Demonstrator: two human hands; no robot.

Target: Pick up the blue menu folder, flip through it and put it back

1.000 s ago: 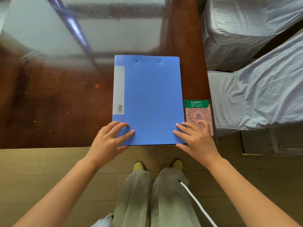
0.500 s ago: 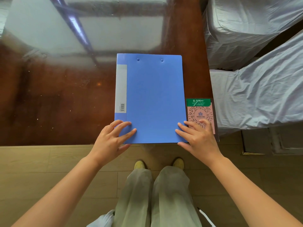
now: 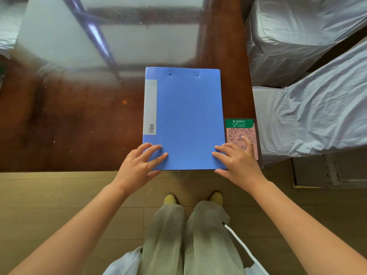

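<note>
The blue menu folder (image 3: pixel 186 116) lies closed and flat on the dark brown glass-topped table (image 3: pixel 69 126), its near edge at the table's front edge. A grey spine label runs down its left side. My left hand (image 3: pixel 139 167) is on the near left corner, fingers spread on the cover and thumb at the near edge. My right hand (image 3: pixel 238 163) is on the near right corner the same way, with its outer fingers over the card beside the folder.
A pink QR-code card (image 3: pixel 241 133) with a green header lies just right of the folder. Chairs in grey-white covers (image 3: pixel 309 116) stand close to the table's right side. Wooden floor, my legs and yellow shoes are below the table edge.
Nothing has moved apart from a slight shift of the camera; both hands stay on the folder's near corners and the folder remains flat.
</note>
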